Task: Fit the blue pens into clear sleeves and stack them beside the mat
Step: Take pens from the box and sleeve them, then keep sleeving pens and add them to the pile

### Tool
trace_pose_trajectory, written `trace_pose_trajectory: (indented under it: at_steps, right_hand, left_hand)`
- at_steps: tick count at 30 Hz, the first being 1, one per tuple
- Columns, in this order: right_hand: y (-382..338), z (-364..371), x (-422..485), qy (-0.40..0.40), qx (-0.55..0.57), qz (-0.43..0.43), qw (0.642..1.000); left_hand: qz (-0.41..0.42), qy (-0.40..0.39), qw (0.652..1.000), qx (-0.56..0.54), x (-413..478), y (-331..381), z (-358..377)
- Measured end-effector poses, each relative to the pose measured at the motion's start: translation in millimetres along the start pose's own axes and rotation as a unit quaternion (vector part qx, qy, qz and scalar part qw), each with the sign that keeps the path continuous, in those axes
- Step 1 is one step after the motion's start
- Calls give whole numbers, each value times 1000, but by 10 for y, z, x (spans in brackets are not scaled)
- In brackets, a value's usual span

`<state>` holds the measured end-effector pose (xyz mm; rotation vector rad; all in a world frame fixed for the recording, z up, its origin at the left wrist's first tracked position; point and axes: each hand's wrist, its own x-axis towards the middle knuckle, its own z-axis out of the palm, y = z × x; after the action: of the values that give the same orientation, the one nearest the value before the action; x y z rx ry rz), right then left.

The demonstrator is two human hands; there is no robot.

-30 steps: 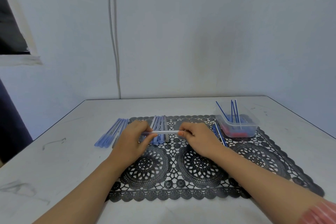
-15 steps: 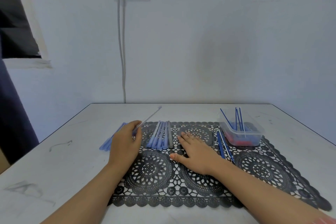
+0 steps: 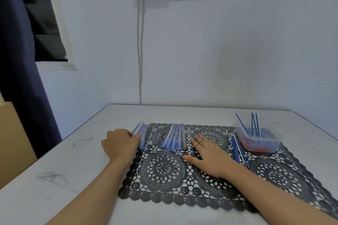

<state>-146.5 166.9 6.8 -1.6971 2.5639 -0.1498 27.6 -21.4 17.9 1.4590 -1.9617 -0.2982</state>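
A black lace mat (image 3: 162,171) lies on the pale table. Just off its left edge sits a stack of sleeved blue pens (image 3: 144,134). My left hand (image 3: 119,143) rests at that stack, fingers closed on one pale sleeved pen (image 3: 137,129) lying on top of it. A second bundle of clear sleeves (image 3: 174,138) lies on the mat's far middle. My right hand (image 3: 210,155) is flat on the mat, fingers spread, holding nothing. A few thin blue pens (image 3: 237,149) lie to its right.
A clear plastic tub (image 3: 263,142) at the mat's far right holds upright blue pens and something red. The table (image 3: 69,179) ends at a wall with a socket and hanging cable (image 3: 140,60). A dark curtain (image 3: 18,60) and a cardboard box (image 3: 12,142) stand to the left.
My hands parted after holding one pen between them. The left hand carried the sleeved pen left and lowered it onto the stack beside the mat. The right hand dropped flat onto the mat.
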Motion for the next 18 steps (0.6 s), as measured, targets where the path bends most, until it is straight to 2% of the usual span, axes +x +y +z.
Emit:
trace_pose_trajectory:
  at_steps: [5, 18]
  right_hand:
    - [4, 0, -14, 6, 4, -2, 1000]
    - [24, 26, 15, 7, 2, -4, 1000]
  left_hand:
    - [2, -20, 999, 48, 30, -24, 76]
    - [24, -35, 998, 44, 34, -12, 130]
